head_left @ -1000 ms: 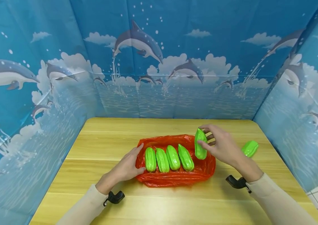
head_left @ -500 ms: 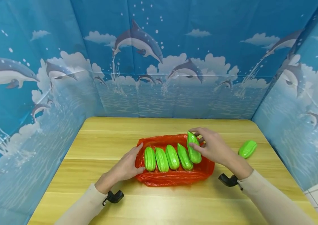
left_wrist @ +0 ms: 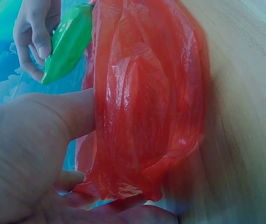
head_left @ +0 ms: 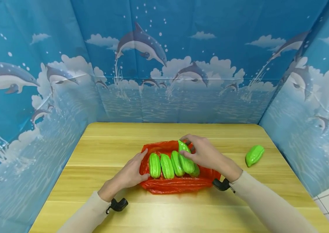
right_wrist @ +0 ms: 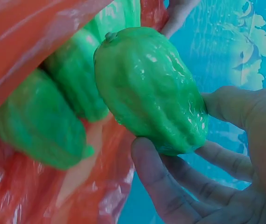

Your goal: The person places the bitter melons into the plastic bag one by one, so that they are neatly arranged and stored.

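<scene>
A red plastic bag [head_left: 179, 187] lies with its mouth spread wide, several green bitter melons [head_left: 167, 165] side by side in it. My left hand [head_left: 127, 171] holds the bag's left end; the left wrist view shows the thumb behind the red film [left_wrist: 137, 102] and the fingers lower down, partly covered. Between right thumb and fingertips my right hand [head_left: 206, 155] pinches another bitter melon [right_wrist: 149, 88], pointed end up and tilted, over the row in the bag. It partly hides the rightmost melon there. Whether it touches those beneath is unclear.
One more bitter melon [head_left: 254, 156] lies on the wooden table [head_left: 106, 132] to the right. A blue dolphin-print curtain [head_left: 167, 100] encloses the back and both sides. Black wrist mounts [head_left: 222, 184] hang below the cuffs.
My right hand has carried its bitter melon leftward from the bag's right end to above the melons in the row. My left hand stays at the bag's left end.
</scene>
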Demonstrator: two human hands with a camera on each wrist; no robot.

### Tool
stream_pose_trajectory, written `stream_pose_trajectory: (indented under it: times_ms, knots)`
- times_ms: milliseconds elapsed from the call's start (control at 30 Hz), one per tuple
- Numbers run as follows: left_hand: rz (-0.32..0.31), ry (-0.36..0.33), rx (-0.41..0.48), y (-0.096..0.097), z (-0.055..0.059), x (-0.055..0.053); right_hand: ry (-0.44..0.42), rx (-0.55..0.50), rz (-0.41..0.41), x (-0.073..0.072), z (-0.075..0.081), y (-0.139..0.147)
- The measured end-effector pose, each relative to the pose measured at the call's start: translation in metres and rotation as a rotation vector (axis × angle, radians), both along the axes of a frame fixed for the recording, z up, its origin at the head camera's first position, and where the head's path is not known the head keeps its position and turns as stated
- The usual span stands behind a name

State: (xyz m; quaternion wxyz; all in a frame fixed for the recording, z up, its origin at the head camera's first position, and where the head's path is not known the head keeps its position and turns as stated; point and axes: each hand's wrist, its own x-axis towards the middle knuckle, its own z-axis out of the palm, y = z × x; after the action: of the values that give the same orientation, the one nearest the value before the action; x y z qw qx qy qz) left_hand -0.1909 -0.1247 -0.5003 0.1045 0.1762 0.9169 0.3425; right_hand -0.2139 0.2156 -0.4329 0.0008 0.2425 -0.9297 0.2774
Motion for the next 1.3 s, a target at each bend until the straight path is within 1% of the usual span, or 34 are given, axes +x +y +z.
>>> stream_pose_trajectory:
  times_ms: [233,333,467,633,800,1100,1300]
  knots:
    - [0.002,0.001,-0.002,0.0,-0.001,-0.001,-0.065,-0.031,0.022,-0.003,-0.007,-0.018]
    - [-0.001,0.003,-0.004,0.0,0.0,-0.001,-0.082,-0.034,0.032,-0.003,-0.008,-0.023]
    - [-0.003,0.006,-0.009,0.0,0.0,0.0,-0.093,-0.034,0.041,-0.004,-0.009,-0.028]
    - [0.001,0.003,-0.011,0.001,-0.001,0.001,-0.133,-0.053,0.042,-0.006,-0.016,-0.031]
    - [0.0,0.004,-0.009,0.001,-0.001,0.001,-0.164,-0.065,0.042,-0.005,-0.019,-0.033]
    - [0.002,-0.002,-0.008,0.001,-0.001,0.002,-0.173,-0.045,0.014,-0.002,-0.02,-0.032]
    - [-0.011,0.019,-0.003,0.002,0.0,0.002,-0.177,-0.049,0.004,-0.002,-0.02,-0.03]
